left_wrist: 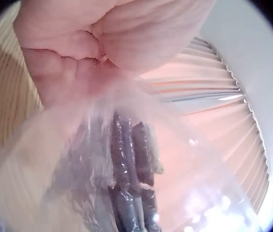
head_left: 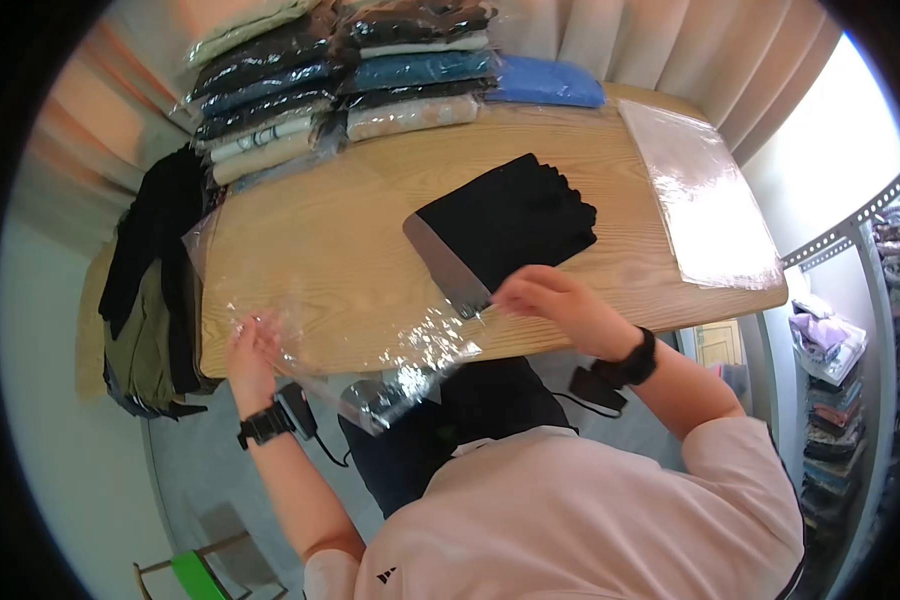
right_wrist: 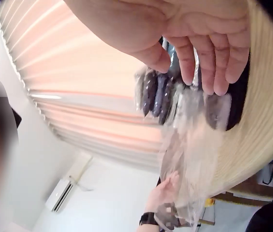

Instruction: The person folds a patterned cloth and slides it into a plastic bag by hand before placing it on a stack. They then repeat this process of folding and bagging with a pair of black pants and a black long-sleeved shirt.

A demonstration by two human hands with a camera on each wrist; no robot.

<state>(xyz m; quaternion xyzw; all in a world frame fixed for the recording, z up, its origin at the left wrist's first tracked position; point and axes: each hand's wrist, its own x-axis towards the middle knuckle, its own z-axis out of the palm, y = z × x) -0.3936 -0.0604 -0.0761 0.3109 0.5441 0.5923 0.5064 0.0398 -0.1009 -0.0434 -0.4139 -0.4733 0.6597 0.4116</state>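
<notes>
A clear plastic bag [head_left: 422,362] stretches above the table's near edge, glinting, its lower part overlapping the person's lap. My left hand [head_left: 253,358] pinches the bag's left end; in the left wrist view the fingers fold toward the thumb over the film [left_wrist: 209,169]. At the bag's other end is my right hand [head_left: 560,308], its fingers extended and the thumb apart in the right wrist view, fingertips close over the plastic [right_wrist: 192,154]. Just beyond the right hand lies a folded black garment [head_left: 505,220] with a greyish-brown band and a ruffled edge.
Stacks of bagged garments [head_left: 415,72] stand at the table's back, with a blue package [head_left: 547,80] beside them. Flat clear bags [head_left: 705,195] lie at the right. Loose dark and olive clothes [head_left: 150,290] hang at the left edge. A metal shelf [head_left: 850,240] stands at right.
</notes>
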